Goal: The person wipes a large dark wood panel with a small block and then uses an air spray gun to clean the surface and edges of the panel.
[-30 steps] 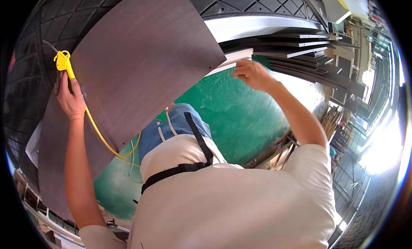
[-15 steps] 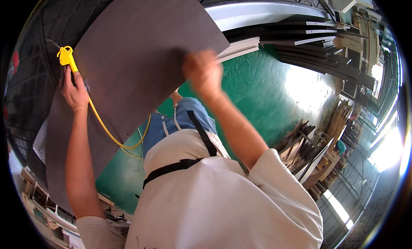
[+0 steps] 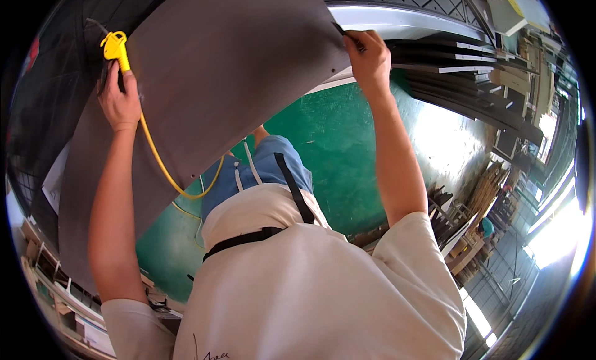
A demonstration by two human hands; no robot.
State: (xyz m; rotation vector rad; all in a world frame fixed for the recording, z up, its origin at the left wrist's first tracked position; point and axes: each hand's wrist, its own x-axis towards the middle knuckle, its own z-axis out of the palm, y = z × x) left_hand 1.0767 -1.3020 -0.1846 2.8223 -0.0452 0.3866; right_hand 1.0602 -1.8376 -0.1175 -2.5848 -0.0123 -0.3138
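Note:
A yellow air blow gun (image 3: pixel 115 46) with a thin metal nozzle is in my left hand (image 3: pixel 121 102), fingers closed round its handle. That hand is over the left side of a large dark brown board (image 3: pixel 230 55). My right hand (image 3: pixel 371 60) is at the board's right corner, fingers closed in a pinch. A small dark piece (image 3: pixel 338 28) sticks out from these fingers over the board's edge; I cannot make out what it is. A yellow hose (image 3: pixel 155 152) hangs from the gun across the board toward my waist.
Dark boards with pale edges (image 3: pixel 453 59) are stacked at the right, beyond the green floor (image 3: pixel 341 149). A pale metal beam (image 3: pixel 397 21) runs behind the board. Wood offcuts (image 3: pixel 484 186) lean farther right. A black ribbed surface (image 3: pixel 56 68) lies at the far left.
My right hand has moved right and away from me, from over the board to its right corner. My left hand and the blow gun have shifted slightly farther off and right.

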